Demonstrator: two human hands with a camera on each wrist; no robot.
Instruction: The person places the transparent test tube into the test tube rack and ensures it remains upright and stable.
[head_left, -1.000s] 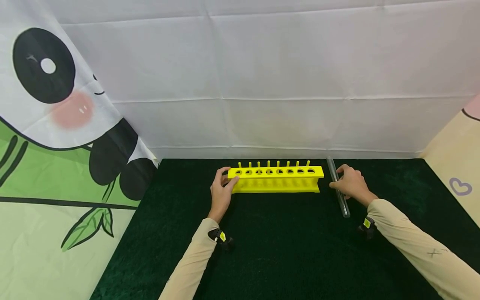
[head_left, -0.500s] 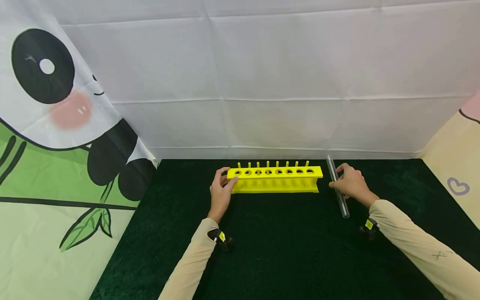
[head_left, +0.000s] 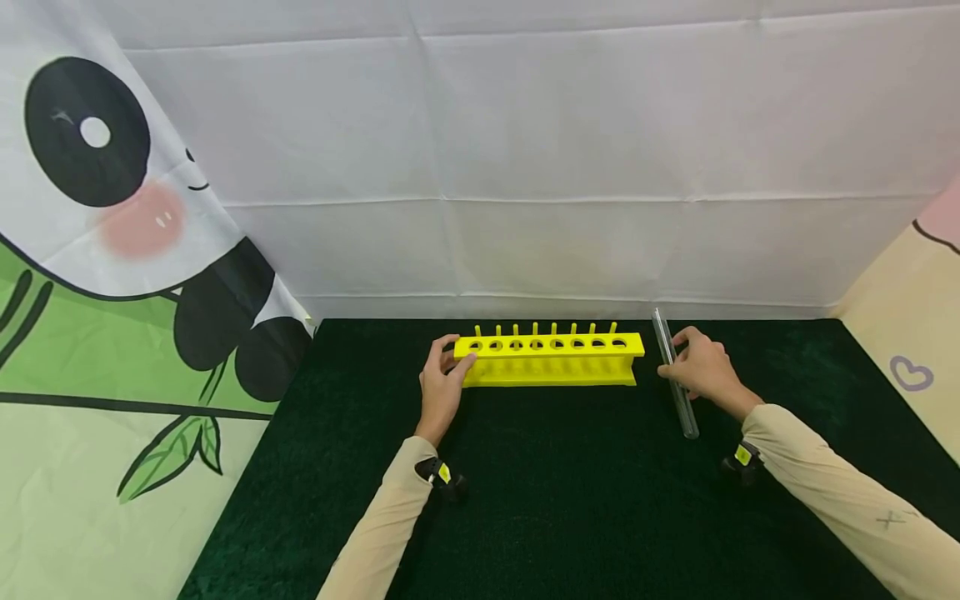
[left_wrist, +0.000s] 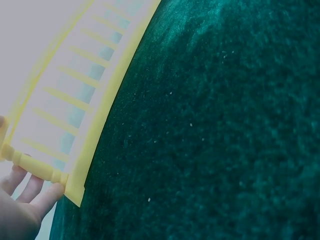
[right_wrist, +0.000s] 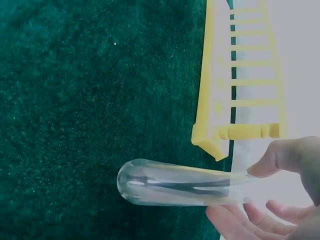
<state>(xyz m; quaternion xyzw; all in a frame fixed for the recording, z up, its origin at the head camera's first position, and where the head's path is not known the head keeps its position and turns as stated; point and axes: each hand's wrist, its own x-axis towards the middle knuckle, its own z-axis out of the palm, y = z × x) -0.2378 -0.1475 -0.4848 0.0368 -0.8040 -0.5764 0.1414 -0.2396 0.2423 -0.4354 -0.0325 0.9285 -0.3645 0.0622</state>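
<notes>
A yellow test tube rack [head_left: 551,367], with a row of holes on top and several upright pegs along its back, stands on the dark green cloth. At its left end my left hand [head_left: 441,385] grips it, thumb on the front and other fingers behind. In the left wrist view the fingertips [left_wrist: 52,192] lie against the rack's end post. My right hand [head_left: 705,367] pinches a clear glass test tube [head_left: 686,412] between thumb and fingers, just right of the rack. The tube slants, its rounded closed end [right_wrist: 132,182] toward me and lower, its other end pointing to the back.
Dark green plush cloth [head_left: 555,500] covers the table. A white sheet [head_left: 562,150] hangs along the back edge. To the left is a printed cloth [head_left: 82,333] with a cartoon panda, and a cream cloth [head_left: 918,333] with a heart borders the right.
Both hands keep their holds on the rack and the test tube. The test tube's far end has risen slightly, and the right forearm has shifted a little downward and right.
</notes>
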